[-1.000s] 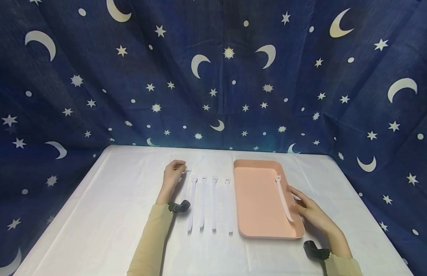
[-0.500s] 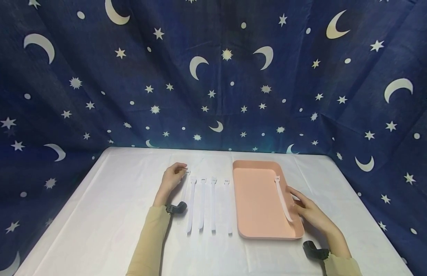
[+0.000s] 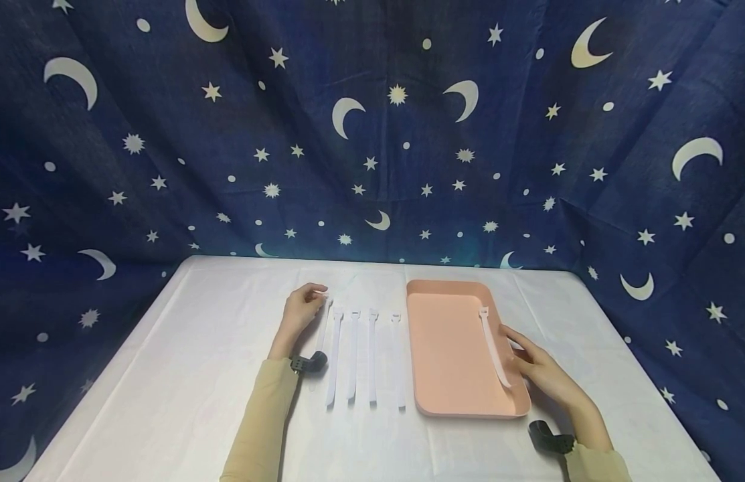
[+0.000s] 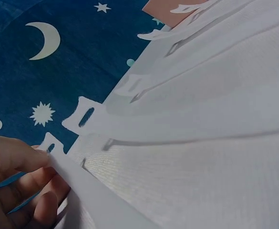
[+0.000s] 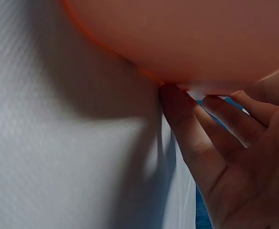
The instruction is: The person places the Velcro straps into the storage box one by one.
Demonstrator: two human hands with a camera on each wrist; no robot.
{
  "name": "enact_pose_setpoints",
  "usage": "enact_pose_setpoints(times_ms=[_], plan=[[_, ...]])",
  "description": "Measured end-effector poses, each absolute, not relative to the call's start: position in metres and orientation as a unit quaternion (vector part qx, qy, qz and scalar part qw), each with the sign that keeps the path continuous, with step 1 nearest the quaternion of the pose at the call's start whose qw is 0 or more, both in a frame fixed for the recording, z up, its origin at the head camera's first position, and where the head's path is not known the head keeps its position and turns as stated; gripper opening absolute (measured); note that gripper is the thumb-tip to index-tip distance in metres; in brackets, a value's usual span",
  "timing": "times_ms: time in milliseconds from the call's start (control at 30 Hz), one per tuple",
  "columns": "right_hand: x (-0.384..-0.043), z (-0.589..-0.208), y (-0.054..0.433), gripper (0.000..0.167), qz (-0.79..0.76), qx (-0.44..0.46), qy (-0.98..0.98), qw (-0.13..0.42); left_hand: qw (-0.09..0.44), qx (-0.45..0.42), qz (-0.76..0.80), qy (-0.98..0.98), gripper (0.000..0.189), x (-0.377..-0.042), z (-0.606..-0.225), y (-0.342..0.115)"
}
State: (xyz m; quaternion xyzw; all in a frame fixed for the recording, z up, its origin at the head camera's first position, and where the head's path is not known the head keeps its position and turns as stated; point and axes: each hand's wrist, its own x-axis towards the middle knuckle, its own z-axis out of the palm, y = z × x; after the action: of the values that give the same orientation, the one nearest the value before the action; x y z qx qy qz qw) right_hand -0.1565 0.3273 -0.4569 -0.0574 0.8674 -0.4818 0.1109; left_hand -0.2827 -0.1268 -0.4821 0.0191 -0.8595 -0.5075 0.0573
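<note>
Thumb and fingers of my left hand (image 3: 301,309) pinch the slotted head of the leftmost white hook-and-loop cable tie (image 4: 89,191). In the left wrist view its strap slopes down toward the cloth. Just to its right, several more such ties lie in a row, the closest one (image 3: 334,358) with its head toward the back. A pink tray (image 3: 453,355) stands right of the row, holding one white tie (image 3: 494,348) along its right side. My right hand (image 3: 547,375) grips the tray's right edge; the right wrist view shows its fingers (image 5: 192,129) against the outer wall.
White cloth (image 3: 167,375) covers the table. A dark blue curtain (image 3: 312,194) with moons and stars hangs behind it and along the sides. Each wrist wears a black camera mount, the left one (image 3: 308,362) close to the ties.
The left hand has shifted slightly left, and the pinched tie's head has turned a little at the fingertips. The right hand and tray stay in place.
</note>
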Motion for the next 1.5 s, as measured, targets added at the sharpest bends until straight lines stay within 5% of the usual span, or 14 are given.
enact_pose_setpoints(times_ms=[567, 1500], plan=[[-0.158, -0.457, 0.325, 0.063, -0.490, -0.060, 0.862, 0.113, 0.029, 0.036, -0.534, -0.844, 0.024, -0.281, -0.471, -0.129], [-0.156, -0.457, 0.327, 0.063, -0.480, -0.056, 0.869, 0.110, 0.071, 0.005, -0.537, -0.841, 0.021, -0.264, -0.447, -0.123]])
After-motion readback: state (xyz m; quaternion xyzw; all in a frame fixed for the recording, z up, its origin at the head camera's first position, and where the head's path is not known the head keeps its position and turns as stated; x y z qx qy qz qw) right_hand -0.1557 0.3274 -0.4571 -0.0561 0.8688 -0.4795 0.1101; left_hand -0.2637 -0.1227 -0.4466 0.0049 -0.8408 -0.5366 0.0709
